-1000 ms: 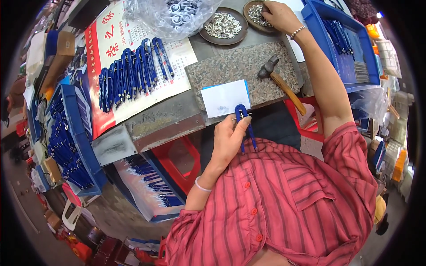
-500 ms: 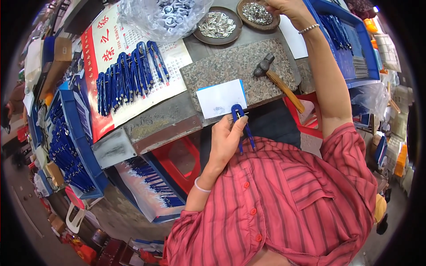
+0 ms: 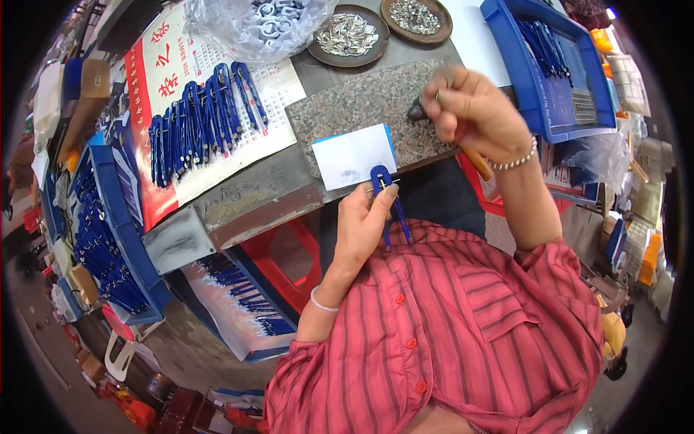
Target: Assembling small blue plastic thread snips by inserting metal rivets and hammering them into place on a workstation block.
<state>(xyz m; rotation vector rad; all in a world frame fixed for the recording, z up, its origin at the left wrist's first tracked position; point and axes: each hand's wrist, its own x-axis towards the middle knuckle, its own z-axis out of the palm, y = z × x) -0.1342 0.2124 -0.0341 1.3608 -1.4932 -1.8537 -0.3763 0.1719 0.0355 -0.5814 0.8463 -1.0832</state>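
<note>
My left hand (image 3: 360, 226) is closed on a blue two-legged tool (image 3: 379, 173) resembling a pair of compasses. Its rounded head points up at the slab's front edge, a thin pin crosses it, and its legs hang toward my shirt. Just beyond lies a white paper pad (image 3: 350, 159) with a blue edge, on a speckled stone slab (image 3: 354, 105). Over the slab's right side, my right hand (image 3: 484, 116) is raised with fingers pinched; what they hold is blurred and too small to name. A hammer (image 3: 476, 165) lies beneath it, partly hidden by the hand.
Two brown dishes, one with slim metal pins (image 3: 347, 36), the other with small metal parts (image 3: 416, 16), stand at the back. A plastic bag (image 3: 253, 36) holds grey rings. Rows of blue tools (image 3: 206, 119) lie on a poster. Blue bins flank me left (image 3: 137, 242) and right (image 3: 585, 132).
My right hand has come back from the dish of small metal parts, nearer to me, above the hammer. My left hand still holds the blue tool; the view has shifted slightly.
</note>
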